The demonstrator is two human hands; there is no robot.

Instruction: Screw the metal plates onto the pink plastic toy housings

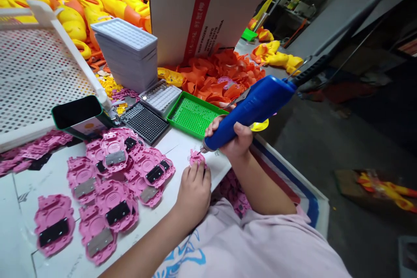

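Centrally, blue driver: a thick electric screwdriver (250,110) slanted down from the upper right, its dark cable trailing away behind it.
Right hand: the right hand (239,139) was wrapped around the driver's body, thumb on the near side, fingers closed around it.
Left hand: the left hand (194,189) lay low over the work, its fingers close together on a pink part; its thumb could not be seen.
Pink part: this piece (196,156) sat on the white work surface (29,186), beneath the left fingertips and just below the green tray, partly covered by them.
Driver tip: the metal nose pointed at the pink part; whether the bit was touching it, or a screw was there, could not be told.
Step in hand: judging by the pose, the driver was being lined up or used on the pink part.
Next move: it seemed to call for a firm left hold, fingertips kept away from the bit, and the bit seated straight before any pressure.
Pink casings: a loose cluster (114,156) was spread at the left, several bearing black or grey plates fastened with screws.
Trays: the green tray (185,132) lay beside a black perforated tray (145,122), with a tall stack of white trays (127,63) beyond.
Background: orange pieces (208,78) were heaped before a cardboard box (172,13).
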